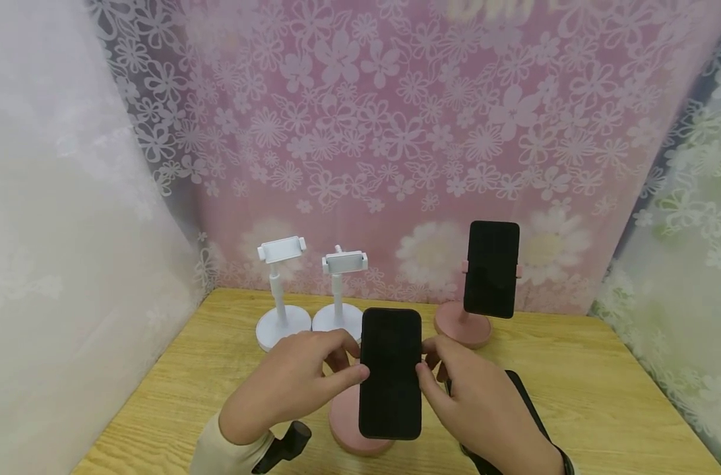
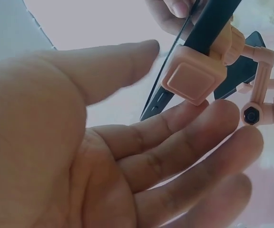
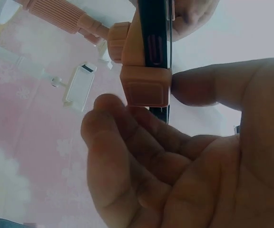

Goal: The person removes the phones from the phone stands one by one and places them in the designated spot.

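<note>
A black smartphone (image 1: 390, 376) stands upright in the clamp of a pink phone stand (image 1: 347, 422), its dark screen facing me. My right hand (image 1: 475, 396) is at the phone's right edge. In the right wrist view, the thumb and curled fingers pinch the pink clamp end (image 3: 146, 86). At the left edge is my left hand (image 1: 295, 376). Its thumb and fingers are spread around the other clamp end (image 2: 191, 78) in the left wrist view, the thumb apart from it and fingertips close below. The phone hides much of the stand's pole.
Two white phone stands (image 1: 282, 323) (image 1: 336, 316) with no phones stand at the back left. Another pink stand (image 1: 464, 326) at the back right holds a black phone (image 1: 492, 269). A dark phone-like object (image 1: 529, 402) lies on the wooden table (image 1: 609, 409), partly under my right hand.
</note>
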The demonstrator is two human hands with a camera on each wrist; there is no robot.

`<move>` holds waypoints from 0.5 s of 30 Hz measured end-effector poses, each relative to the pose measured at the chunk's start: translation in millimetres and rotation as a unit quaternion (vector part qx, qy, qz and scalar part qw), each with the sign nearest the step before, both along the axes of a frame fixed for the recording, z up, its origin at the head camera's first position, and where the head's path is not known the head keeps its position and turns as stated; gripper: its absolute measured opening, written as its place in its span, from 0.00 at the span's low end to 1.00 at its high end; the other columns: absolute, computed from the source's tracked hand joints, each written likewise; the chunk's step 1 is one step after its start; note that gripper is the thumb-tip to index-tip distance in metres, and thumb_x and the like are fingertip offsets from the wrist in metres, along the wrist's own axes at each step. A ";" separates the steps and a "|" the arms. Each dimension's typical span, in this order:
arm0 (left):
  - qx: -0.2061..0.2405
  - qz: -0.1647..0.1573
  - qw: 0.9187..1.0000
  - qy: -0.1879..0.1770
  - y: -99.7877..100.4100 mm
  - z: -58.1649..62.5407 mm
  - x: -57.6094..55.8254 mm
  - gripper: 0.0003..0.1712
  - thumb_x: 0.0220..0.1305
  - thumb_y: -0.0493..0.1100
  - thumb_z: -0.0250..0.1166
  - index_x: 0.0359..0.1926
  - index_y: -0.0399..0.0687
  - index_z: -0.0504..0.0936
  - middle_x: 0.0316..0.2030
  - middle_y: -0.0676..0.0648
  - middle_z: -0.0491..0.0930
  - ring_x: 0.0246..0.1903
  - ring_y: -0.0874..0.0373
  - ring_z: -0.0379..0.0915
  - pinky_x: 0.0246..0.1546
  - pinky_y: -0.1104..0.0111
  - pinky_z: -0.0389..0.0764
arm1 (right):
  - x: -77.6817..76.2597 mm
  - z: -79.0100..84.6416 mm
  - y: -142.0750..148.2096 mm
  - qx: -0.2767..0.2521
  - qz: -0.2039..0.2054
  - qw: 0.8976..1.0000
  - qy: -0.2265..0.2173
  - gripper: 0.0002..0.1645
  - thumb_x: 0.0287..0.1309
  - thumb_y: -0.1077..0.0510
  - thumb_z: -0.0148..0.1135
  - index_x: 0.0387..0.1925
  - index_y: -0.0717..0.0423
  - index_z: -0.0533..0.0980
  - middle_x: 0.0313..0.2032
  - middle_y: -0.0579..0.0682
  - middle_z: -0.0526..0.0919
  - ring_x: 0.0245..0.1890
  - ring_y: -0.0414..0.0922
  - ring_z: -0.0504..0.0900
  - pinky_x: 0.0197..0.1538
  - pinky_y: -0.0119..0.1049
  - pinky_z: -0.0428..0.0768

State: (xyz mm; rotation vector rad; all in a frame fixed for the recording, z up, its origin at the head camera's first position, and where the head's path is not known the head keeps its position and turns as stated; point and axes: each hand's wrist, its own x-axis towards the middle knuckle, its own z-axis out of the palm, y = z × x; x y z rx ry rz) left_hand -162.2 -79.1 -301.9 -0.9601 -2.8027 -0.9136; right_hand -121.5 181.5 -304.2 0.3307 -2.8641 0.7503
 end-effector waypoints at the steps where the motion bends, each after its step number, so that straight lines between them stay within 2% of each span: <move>1: 0.004 0.001 1.000 0.003 -0.2 -0.1 0.0 0.11 0.69 0.59 0.68 0.41 0.62 0.83 0.29 0.69 0.79 0.31 0.72 0.75 0.32 0.70 0.77 | 0.4 0.1 -0.1 -0.004 -0.003 1.000 -0.001 0.05 0.69 0.51 0.66 0.43 0.41 0.77 0.28 0.31 0.76 0.27 0.30 0.73 0.29 0.31 0.74; 6: 0.024 -0.006 1.000 0.015 -0.7 0.8 0.0 0.08 0.67 0.56 0.71 0.38 0.63 0.83 0.30 0.71 0.81 0.33 0.74 0.78 0.34 0.70 0.79 | 1.7 0.7 0.3 -0.006 0.002 1.000 -0.001 0.06 0.69 0.51 0.67 0.39 0.41 0.76 0.25 0.32 0.75 0.23 0.29 0.71 0.26 0.31 0.72; 15: 0.033 -0.018 0.999 0.018 0.1 1.3 -0.5 0.07 0.65 0.53 0.74 0.36 0.63 0.83 0.33 0.70 0.84 0.36 0.74 0.80 0.37 0.70 0.81 | 1.0 -0.3 0.8 -0.005 0.019 1.000 0.008 0.07 0.69 0.52 0.67 0.36 0.41 0.75 0.27 0.31 0.76 0.23 0.27 0.72 0.27 0.30 0.73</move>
